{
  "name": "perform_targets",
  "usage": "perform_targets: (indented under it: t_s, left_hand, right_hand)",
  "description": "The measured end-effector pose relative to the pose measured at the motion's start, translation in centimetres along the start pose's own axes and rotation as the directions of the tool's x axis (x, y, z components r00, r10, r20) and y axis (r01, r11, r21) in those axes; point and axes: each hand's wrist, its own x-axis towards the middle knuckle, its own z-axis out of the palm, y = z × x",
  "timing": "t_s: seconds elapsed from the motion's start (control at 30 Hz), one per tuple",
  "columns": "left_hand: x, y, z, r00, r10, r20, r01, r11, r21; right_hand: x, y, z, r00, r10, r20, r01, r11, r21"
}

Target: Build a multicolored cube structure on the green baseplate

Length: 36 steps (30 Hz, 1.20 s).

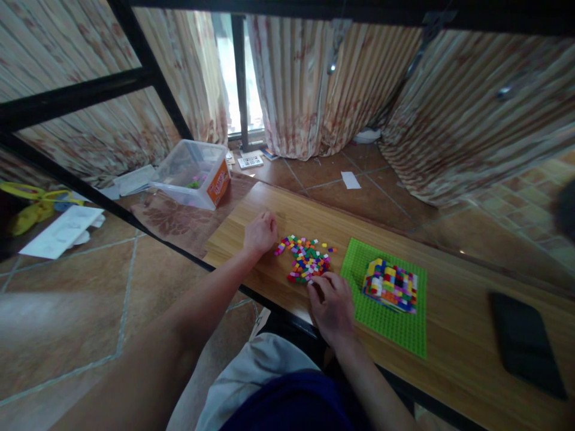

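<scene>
A pile of small coloured bricks (306,258) lies on a wooden table (449,335). My left hand (259,233) rests as a loose fist on the table just left of the pile, with nothing seen in it. My right hand (331,302) lies at the pile's near edge, fingers curled down onto the bricks; what they pinch is hidden. To the right, a green baseplate (390,326) carries a multicoloured block of stacked bricks (390,286).
A black phone (525,344) lies at the table's right end. A clear plastic bin (193,173) with an orange label sits on a cloth on the floor beyond the table. Papers and curtains lie farther back; tiled floor is on the left.
</scene>
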Motion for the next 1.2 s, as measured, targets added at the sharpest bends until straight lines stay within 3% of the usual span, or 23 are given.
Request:
perform_targets:
  t_s: [0.23,0.47,0.6,1.0,1.2]
  left_hand:
    - [0.0,0.0,0.0,1.000,0.004,0.003,-0.004,1.000,-0.002]
    - [0.0,0.1,-0.1,1.000,0.009,-0.004,-0.009,1.000,0.025]
    - [0.0,0.0,-0.1,1.000,0.007,0.002,-0.007,0.999,0.035]
    - [0.1,0.1,-0.3,1.000,0.004,0.004,-0.004,1.000,0.023]
    - [0.3,-0.1,0.0,1.000,0.003,-0.014,-0.002,1.000,0.031]
  right_hand:
    - [-1.1,1.7,-2.2,0.999,0.002,-0.045,0.000,0.999,0.036]
    - [-0.5,1.4,-1.3,0.996,0.042,-0.081,-0.048,0.996,-0.074]
    - [-0.1,1.7,-0.9,0.998,0.049,-0.038,-0.053,0.993,-0.108]
    - [-0.4,1.3,-1.5,0.999,0.023,0.028,-0.022,0.999,-0.034]
    - [-1.0,1.4,-3.0,0.998,0.057,-0.004,-0.057,0.997,0.052]
